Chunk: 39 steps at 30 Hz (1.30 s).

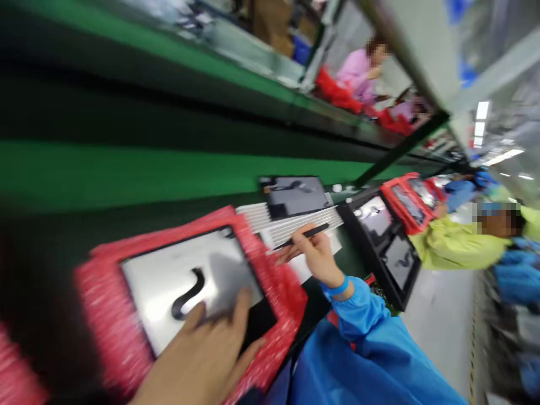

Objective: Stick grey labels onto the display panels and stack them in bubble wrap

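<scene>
My left hand [198, 349], palm down and slightly blurred, lies with fingers apart on or just over a silvery tablet-sized screen panel [172, 281]. A black curved strip [189, 292] shows on the panel's face. Pink-red bubble wrap [105, 292] lies under the panel. A blue band circles the wrist of my right hand [316, 256], which comes from a blue sleeve. Its fingers close around a thin black pen-like tool [314, 230] above white ribbed sheets [291, 230]. Behind these sheets rests a dark-framed panel [295, 196].
On the right, a black tray [403, 292] holds two panels. Past it are more panels on red wrap [396, 191] and a person in yellow [447, 244]. A slanted dark post [400, 149] rises behind. A green-edged ledge [253, 84] runs along the back.
</scene>
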Each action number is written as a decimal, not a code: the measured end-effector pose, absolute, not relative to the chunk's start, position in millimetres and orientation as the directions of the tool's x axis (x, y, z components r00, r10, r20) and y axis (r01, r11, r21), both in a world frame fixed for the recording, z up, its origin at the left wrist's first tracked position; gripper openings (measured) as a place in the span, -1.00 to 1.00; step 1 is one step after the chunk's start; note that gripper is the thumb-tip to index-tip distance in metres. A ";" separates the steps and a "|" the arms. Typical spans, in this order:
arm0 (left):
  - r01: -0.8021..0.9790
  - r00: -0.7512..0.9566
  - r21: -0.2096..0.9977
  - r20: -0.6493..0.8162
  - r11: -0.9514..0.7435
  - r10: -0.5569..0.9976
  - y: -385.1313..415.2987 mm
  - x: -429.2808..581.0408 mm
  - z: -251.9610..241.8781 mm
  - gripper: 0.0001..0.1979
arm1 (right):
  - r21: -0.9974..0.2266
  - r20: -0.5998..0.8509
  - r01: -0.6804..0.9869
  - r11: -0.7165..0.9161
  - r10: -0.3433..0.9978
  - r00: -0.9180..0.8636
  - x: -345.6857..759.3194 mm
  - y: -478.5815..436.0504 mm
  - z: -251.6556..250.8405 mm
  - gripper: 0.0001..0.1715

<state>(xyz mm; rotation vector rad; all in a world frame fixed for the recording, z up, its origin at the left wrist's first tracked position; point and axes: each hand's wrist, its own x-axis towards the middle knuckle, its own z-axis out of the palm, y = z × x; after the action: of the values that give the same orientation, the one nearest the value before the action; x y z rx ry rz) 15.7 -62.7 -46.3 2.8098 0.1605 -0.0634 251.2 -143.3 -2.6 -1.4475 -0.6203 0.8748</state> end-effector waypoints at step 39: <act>0.381 0.911 0.261 -0.271 -0.887 0.311 -56.5 18.4 8.8 -0.51 | -0.976 -0.175 0.062 -0.207 0.925 0.338 153.5 -70.5 -36.2 -0.88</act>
<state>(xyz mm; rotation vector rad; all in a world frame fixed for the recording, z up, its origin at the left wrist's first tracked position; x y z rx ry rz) 18.4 -56.5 8.8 2.7635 0.5131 -0.3196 153.5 -70.5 -36.2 -1.5631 -0.9227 1.0412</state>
